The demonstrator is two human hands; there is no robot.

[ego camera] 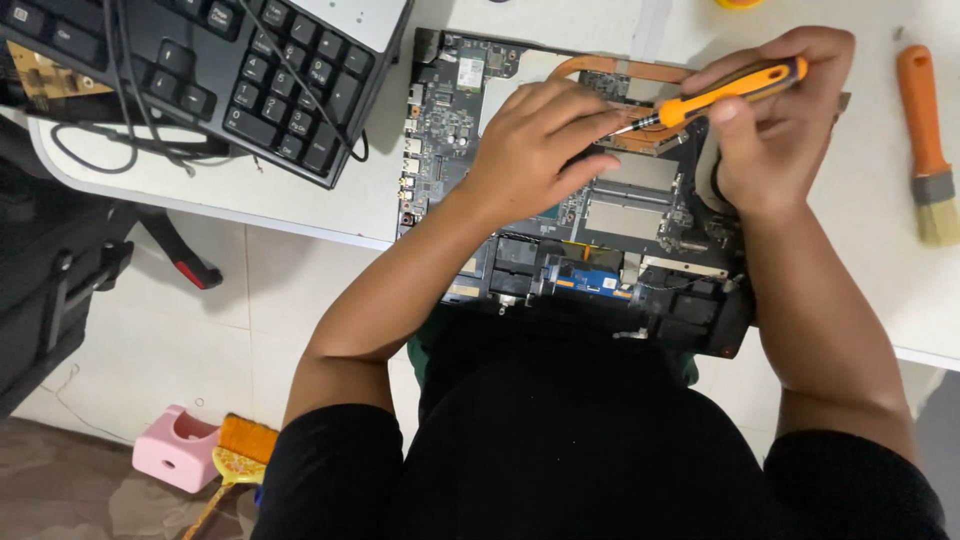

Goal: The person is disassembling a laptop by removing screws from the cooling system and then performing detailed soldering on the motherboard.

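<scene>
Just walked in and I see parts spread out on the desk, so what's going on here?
A person is working on an opened laptop whose circuit board and copper heat pipe are exposed on the white table. The right hand holds an orange-handled screwdriver, its tip down near the heat pipe. The left hand rests on the board beside the tip. A black keyboard lies to the left, and an orange-handled brush to the right.

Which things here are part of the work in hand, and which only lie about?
In use:
- opened laptop
- orange screwdriver, in right hand
- left hand, steadying the tip

Lying about:
- black keyboard
- orange-handled brush
- pink object on floor
</scene>
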